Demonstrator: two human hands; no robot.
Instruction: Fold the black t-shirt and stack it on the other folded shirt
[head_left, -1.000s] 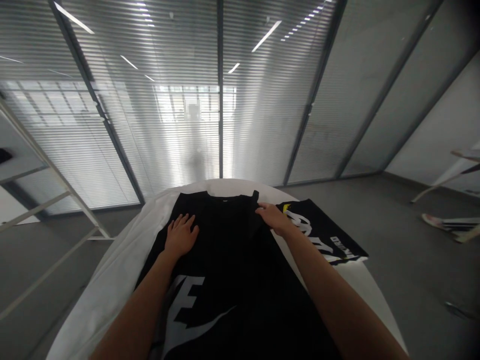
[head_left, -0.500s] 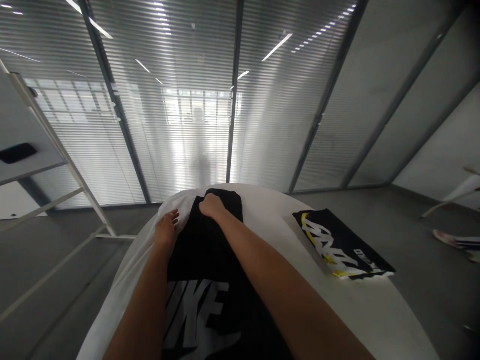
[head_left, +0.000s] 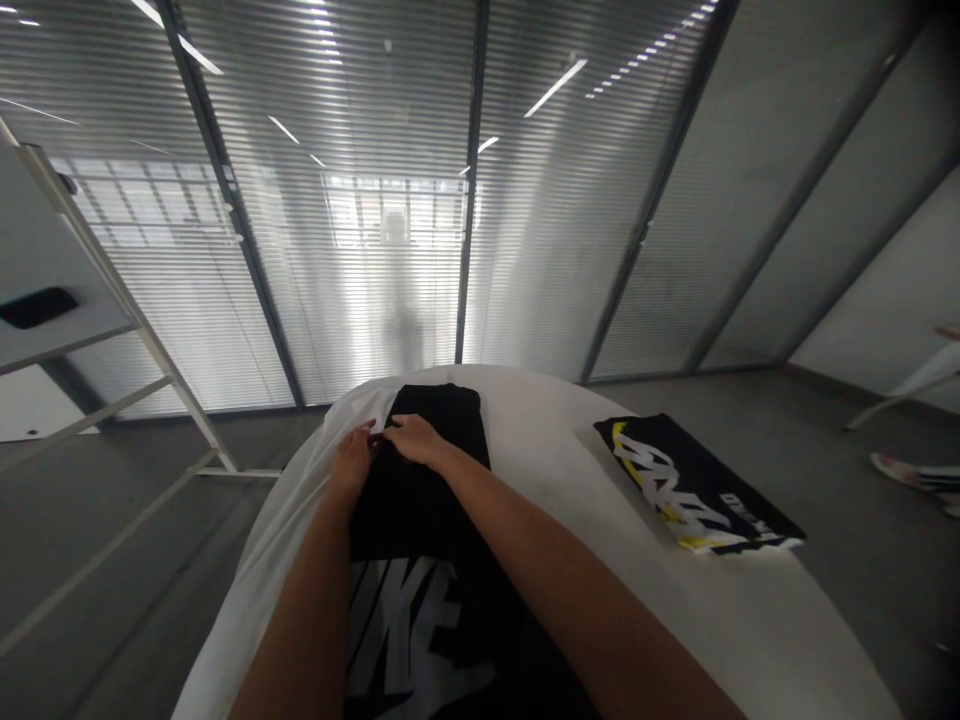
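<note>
A black shirt [head_left: 405,530] with large white NIKE lettering lies lengthwise in front of me, its far end folded over into a narrow strip. At its left edge, near that far end, my left hand [head_left: 354,458] is closed, with its fingertips pinching the cloth. My right hand [head_left: 414,438] reaches across the shirt from the right and pinches the same edge. The fingertips of both hands almost meet. My forearms cover part of the shirt's sides.
A white cloth [head_left: 525,440] covers the rounded table. To the right lies a folded black garment [head_left: 697,490] with white and yellow print. A whiteboard stand [head_left: 161,360] is on the left, and glass panels with blinds [head_left: 375,300] rise behind. A person's shoe [head_left: 900,470] shows at far right.
My right hand has moved left and nearer from the shirt's far end, letting go there. My left hand has moved right to the shirt's edge and closed.
</note>
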